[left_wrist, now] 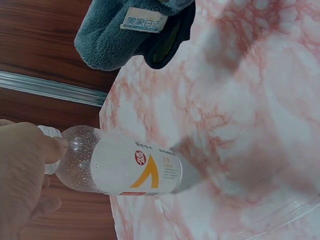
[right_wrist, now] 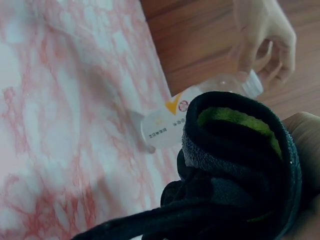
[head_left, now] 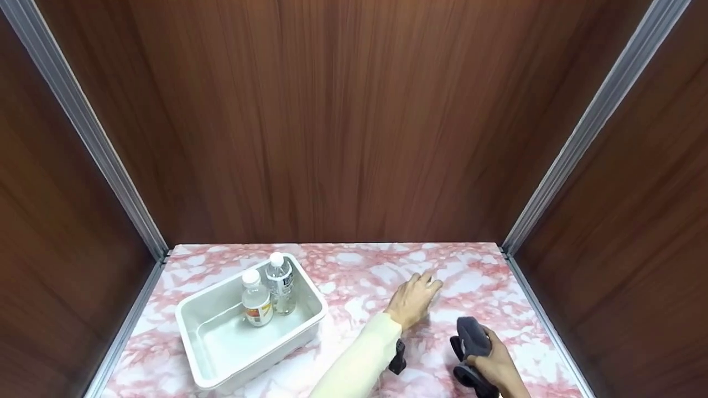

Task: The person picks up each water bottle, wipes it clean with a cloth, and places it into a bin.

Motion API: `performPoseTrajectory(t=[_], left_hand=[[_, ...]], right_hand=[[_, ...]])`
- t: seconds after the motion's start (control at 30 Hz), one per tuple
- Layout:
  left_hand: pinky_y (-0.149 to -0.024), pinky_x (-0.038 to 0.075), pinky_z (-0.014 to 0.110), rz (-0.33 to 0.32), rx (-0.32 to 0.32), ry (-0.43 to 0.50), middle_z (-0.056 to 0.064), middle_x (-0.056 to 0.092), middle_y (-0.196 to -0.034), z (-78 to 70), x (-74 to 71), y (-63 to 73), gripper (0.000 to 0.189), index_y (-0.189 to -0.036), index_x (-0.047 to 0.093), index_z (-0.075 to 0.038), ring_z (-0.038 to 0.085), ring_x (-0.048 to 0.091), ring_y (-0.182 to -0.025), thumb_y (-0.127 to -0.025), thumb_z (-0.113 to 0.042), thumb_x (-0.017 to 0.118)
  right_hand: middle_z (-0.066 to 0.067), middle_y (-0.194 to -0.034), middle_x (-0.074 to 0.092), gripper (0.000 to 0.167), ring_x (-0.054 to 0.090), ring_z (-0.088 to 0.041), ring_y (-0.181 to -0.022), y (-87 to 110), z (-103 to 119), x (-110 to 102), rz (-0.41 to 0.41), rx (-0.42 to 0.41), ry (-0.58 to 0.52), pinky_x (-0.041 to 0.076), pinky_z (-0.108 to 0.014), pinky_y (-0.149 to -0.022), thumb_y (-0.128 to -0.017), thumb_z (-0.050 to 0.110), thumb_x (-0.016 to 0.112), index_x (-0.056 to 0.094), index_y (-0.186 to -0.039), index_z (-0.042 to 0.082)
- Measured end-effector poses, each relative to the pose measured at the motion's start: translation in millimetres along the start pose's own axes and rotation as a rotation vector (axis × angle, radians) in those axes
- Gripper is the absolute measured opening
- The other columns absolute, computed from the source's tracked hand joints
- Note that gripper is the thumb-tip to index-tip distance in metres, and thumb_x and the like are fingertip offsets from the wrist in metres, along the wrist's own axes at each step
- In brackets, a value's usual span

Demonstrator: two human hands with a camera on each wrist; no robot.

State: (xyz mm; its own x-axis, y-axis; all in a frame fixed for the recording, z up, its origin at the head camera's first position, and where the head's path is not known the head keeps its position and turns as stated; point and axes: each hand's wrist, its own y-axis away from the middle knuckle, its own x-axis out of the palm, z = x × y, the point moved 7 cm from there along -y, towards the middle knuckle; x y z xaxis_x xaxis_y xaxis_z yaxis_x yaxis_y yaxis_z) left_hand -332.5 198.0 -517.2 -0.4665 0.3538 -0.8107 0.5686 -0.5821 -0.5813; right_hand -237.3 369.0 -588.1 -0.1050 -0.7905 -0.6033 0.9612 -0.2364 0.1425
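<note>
In the left wrist view, my left hand pinches the white-capped top of a clear plastic bottle. Its label is white with a yellow mark, and the bottle stands upright on the tabletop. From the head view my left hand covers that bottle. My right hand grips a folded dark grey plush cloth at the right. Black edging and a green inner side show on the cloth in the right wrist view; a white tag is visible from the left wrist.
A white plastic bin sits on the left, holding two capped bottles, one with a coloured label and one clear. The pink-and-white marbled tabletop is enclosed by brown wood panels with metal corner rails.
</note>
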Motion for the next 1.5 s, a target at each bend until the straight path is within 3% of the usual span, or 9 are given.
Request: performPoseTrajectory(t=[0.23,0.33,0.63,0.8,1.0,1.13,1.23,1.5], left_hand=[[-0.081,0.058,0.022,-0.008,-0.087,0.152,0.005,0.061,-0.108,19.6,-8.2,20.3,0.033,-0.108,0.067,-0.014,0.017,0.060,-0.099,-0.078,-0.019,0.079],[-0.083,0.058,0.024,-0.018,-0.131,0.213,0.005,0.059,-0.107,27.8,-13.0,30.2,0.035,-0.111,0.067,-0.012,0.018,0.059,-0.099,-0.078,-0.019,0.078],[-0.086,0.056,0.028,-0.176,-0.246,0.362,0.005,0.060,-0.102,53.7,-30.8,72.4,0.033,-0.109,0.071,-0.008,0.018,0.060,-0.093,-0.079,-0.020,0.077],[-0.083,0.057,0.031,-0.221,-0.318,0.386,0.006,0.061,-0.101,71.9,-40.2,93.1,0.030,-0.105,0.072,-0.009,0.018,0.060,-0.093,-0.077,-0.019,0.079],[-0.083,0.057,0.033,-0.233,-0.363,0.348,0.006,0.060,-0.098,88.5,-49.8,107.3,0.030,-0.103,0.071,-0.011,0.019,0.061,-0.092,-0.075,-0.019,0.081],[-0.082,0.056,0.033,-0.251,-0.365,0.332,0.006,0.060,-0.098,93.3,-49.7,110.4,0.028,-0.103,0.072,-0.012,0.019,0.060,-0.091,-0.077,-0.019,0.080],[-0.080,0.056,0.033,-0.273,-0.363,0.333,0.007,0.060,-0.100,96.1,-48.5,113.3,0.028,-0.105,0.073,-0.010,0.019,0.060,-0.091,-0.078,-0.017,0.080],[-0.083,0.057,0.035,-0.288,-0.413,0.386,0.006,0.063,-0.105,97.6,-41.2,123.4,0.041,-0.115,0.073,-0.009,0.021,0.063,-0.095,-0.076,-0.013,0.084]], right_hand=[[-0.032,-0.138,0.056,0.099,0.059,-0.032,-0.113,-6.0,12.0,3.5,0.019,-0.005,-0.013,0.043,-0.033,-0.096,-0.066,0.000,0.076,0.032,-0.155,0.000],[-0.033,-0.140,0.054,0.098,0.058,-0.034,-0.116,-9.9,20.4,6.2,0.028,-0.017,0.001,0.044,-0.036,-0.096,-0.068,0.001,0.076,0.031,-0.155,0.000],[-0.026,-0.139,0.061,0.092,0.062,-0.026,-0.110,-20.3,55.1,23.1,0.013,-0.146,0.017,0.047,-0.029,-0.095,-0.067,0.002,0.079,0.045,-0.152,0.005],[-0.026,-0.141,0.059,0.092,0.063,-0.028,-0.110,-22.5,74.9,39.3,0.038,-0.210,0.048,0.048,-0.036,-0.096,-0.070,0.004,0.080,0.043,-0.154,0.006],[-0.030,-0.138,0.059,0.089,0.065,-0.033,-0.109,-24.0,92.1,56.9,0.039,-0.252,0.057,0.049,-0.044,-0.097,-0.071,0.002,0.080,0.041,-0.151,0.001],[-0.031,-0.135,0.059,0.078,0.066,-0.037,-0.110,-27.3,99.3,63.8,0.034,-0.240,0.020,0.051,-0.044,-0.094,-0.072,0.001,0.078,0.041,-0.141,0.001],[-0.031,-0.134,0.059,0.074,0.065,-0.038,-0.112,-29.8,106.7,67.4,0.011,-0.275,-0.013,0.052,-0.044,-0.094,-0.070,-0.002,0.077,0.044,-0.136,0.003],[-0.030,-0.133,0.061,0.074,0.065,-0.037,-0.109,-35.0,117.5,75.2,-0.031,-0.312,-0.038,0.051,-0.043,-0.093,-0.067,-0.009,0.068,0.047,-0.137,0.002]])
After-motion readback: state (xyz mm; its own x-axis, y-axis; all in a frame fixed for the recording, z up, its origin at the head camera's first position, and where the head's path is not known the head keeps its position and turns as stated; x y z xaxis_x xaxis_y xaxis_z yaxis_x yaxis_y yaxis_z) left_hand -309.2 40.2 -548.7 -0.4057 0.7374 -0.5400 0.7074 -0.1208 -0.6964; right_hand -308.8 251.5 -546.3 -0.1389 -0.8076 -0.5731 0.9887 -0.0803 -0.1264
